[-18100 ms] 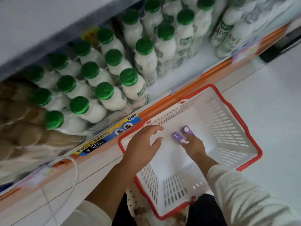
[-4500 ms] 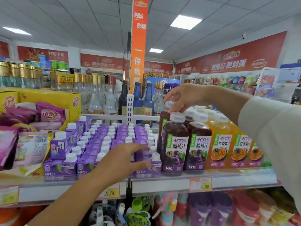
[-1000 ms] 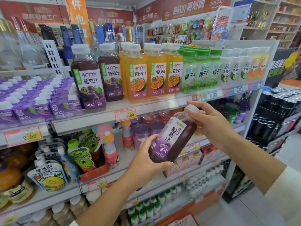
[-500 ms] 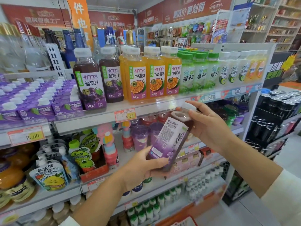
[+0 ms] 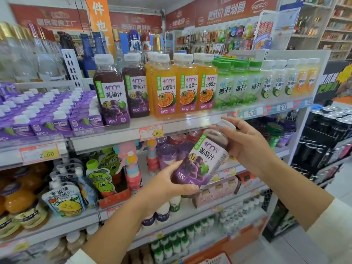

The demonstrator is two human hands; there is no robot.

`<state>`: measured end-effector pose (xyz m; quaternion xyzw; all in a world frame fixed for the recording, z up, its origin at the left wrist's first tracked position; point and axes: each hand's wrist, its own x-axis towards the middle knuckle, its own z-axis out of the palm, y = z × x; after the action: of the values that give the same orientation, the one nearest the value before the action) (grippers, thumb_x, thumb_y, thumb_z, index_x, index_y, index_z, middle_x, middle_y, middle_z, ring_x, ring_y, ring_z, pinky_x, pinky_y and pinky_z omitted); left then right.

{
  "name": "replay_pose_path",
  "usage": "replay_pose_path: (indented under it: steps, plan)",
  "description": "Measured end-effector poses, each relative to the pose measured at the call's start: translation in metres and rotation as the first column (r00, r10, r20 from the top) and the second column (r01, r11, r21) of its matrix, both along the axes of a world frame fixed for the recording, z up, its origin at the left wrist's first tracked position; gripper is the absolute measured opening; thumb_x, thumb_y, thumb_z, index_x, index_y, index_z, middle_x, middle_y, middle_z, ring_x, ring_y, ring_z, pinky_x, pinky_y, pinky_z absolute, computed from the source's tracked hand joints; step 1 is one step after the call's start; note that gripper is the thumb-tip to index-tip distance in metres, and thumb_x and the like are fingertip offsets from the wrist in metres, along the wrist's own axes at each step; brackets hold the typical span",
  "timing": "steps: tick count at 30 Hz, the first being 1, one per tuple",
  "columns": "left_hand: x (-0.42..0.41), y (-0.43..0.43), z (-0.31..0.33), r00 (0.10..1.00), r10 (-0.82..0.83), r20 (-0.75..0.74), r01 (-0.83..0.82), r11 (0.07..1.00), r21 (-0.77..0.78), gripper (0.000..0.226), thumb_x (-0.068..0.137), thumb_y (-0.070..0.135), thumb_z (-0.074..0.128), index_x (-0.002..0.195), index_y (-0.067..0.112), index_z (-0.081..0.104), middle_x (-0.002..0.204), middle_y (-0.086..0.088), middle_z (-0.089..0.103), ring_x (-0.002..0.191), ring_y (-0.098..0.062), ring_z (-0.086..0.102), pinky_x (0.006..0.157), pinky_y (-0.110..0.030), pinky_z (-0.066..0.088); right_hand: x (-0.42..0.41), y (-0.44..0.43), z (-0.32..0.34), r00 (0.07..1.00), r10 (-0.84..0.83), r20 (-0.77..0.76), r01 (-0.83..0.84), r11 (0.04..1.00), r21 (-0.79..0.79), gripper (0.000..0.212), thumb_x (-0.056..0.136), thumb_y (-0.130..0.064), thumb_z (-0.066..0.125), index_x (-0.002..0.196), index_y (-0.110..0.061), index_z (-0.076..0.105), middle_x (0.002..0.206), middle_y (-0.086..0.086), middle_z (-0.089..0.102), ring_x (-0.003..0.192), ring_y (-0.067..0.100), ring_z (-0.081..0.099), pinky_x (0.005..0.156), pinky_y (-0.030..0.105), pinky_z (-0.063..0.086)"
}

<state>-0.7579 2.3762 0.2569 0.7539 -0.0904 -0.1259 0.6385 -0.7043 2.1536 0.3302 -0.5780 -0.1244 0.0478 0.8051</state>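
Observation:
A grape juice bottle (image 5: pixel 202 161) with a dark purple fill, a white cap and a purple grape label hangs tilted in front of the shelves, cap up and to the right. My left hand (image 5: pixel 167 185) grips its base from below, thumb along the underside. My right hand (image 5: pixel 247 149) holds the neck and cap end, fingers curled around it. The front of the label faces me.
Two more grape juice bottles (image 5: pixel 112 94) stand on the upper shelf (image 5: pixel 118 136) beside orange juice bottles (image 5: pixel 186 86) and green-capped coconut water (image 5: pixel 238 82). Purple cartons (image 5: pixel 47 111) fill the left. A red-rimmed basket (image 5: pixel 215 261) shows at the bottom edge. Black cans (image 5: pixel 333 126) stack at right.
The bottle has been turned in my hands, so its front grape label now faces me instead of the back panel. Both hands kept hold of it.

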Motion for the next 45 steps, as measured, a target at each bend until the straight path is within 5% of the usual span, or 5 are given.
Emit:
replay_pose_path:
  steps: [15,18,23,33,45]
  plan:
    - [0.0,0.028,0.033,0.915,0.201,0.35,-0.254,0.961,0.112,0.072,0.075,0.049,0.079,0.127,0.058,0.03,0.126,0.024,0.056,0.105,0.011,0.06,0.086,-0.011,0.047,0.019,0.049,0.075,0.952,0.056,0.301,0.082,0.902,-0.424,0.025,0.083,-0.011,0.071,0.103,-0.023,0.062,0.105,0.014,0.068,0.084,0.023,0.07,0.071,0.042,0.058]
    - [0.005,0.061,0.063,0.761,0.266,0.592,-0.466,0.859,0.212,0.07,0.074,0.076,0.059,0.136,0.054,0.033,0.129,0.025,0.051,0.117,0.006,0.051,0.097,-0.022,0.042,0.031,0.075,0.112,0.881,0.135,0.453,0.101,0.882,-0.46,0.032,0.083,-0.012,0.072,0.107,-0.031,0.062,0.108,0.007,0.067,0.089,0.022,0.069,0.072,0.037,0.056]
    - [0.033,0.12,0.106,0.373,0.361,0.855,-0.853,0.495,0.162,0.079,0.082,0.047,0.073,0.147,0.021,0.036,0.134,0.002,0.049,0.125,-0.015,0.043,0.105,-0.036,0.038,0.049,0.118,0.16,0.733,0.232,0.64,0.288,0.746,-0.601,0.035,0.083,-0.028,0.074,0.111,-0.041,0.058,0.12,-0.012,0.056,0.106,0.007,0.059,0.086,0.027,0.052]
    - [0.08,0.153,0.157,0.488,0.204,0.848,-0.735,0.62,0.274,0.074,0.092,0.047,0.061,0.152,0.045,0.017,0.163,0.016,0.007,0.148,-0.006,0.01,0.112,-0.032,0.015,0.098,0.173,0.182,0.691,0.379,0.615,0.343,0.577,-0.741,0.039,0.088,-0.032,0.069,0.123,-0.032,0.053,0.133,-0.001,0.05,0.114,0.023,0.058,0.096,0.043,0.051]
    - [0.09,0.156,0.166,0.476,0.2,0.857,-0.729,0.635,0.257,0.061,0.088,0.038,0.07,0.14,0.039,0.04,0.141,0.014,0.036,0.116,0.009,0.032,0.099,-0.02,0.026,0.123,0.19,0.182,0.715,0.488,0.501,0.293,0.441,-0.848,0.027,0.095,-0.033,0.06,0.119,-0.03,0.049,0.129,0.002,0.051,0.105,0.031,0.06,0.088,0.047,0.05]
